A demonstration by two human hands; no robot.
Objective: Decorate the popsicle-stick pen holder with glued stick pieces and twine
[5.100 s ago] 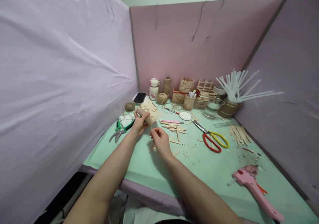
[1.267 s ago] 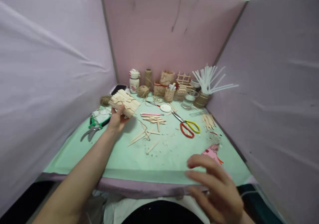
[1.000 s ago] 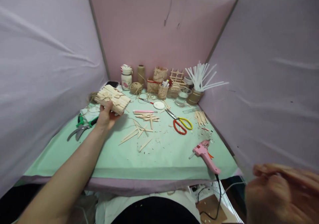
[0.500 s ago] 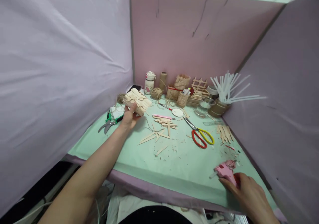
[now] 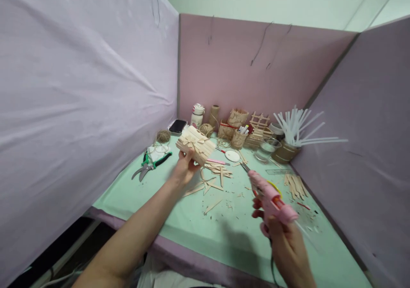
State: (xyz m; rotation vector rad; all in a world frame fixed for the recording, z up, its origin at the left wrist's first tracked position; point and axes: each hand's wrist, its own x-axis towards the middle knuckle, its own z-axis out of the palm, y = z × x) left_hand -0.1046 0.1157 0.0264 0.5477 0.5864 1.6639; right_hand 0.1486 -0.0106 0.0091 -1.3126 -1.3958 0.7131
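My left hand grips a small box made of flat wooden sticks, lifted over the table with its top face towards me. Wrapped round the handle of a pink hot glue gun is my right hand; the gun's nozzle points up and left, with a clear glue stick trailing from its rear. Behind the gun lie scissors, mostly hidden by it. Loose wooden sticks and split pieces are spread under and right of the box.
Left of the box lie green-handled pruning shears, a ball of twine and a phone. Along the back stand a white bottle, a cup of markers, a water glass and a pot of glue sticks. Fabric walls enclose the table.
My right hand has lifted the glue gun off the table's right side and brought it up and left, turning its nozzle forward. The box has moved slightly right in my left hand. The view has shifted.
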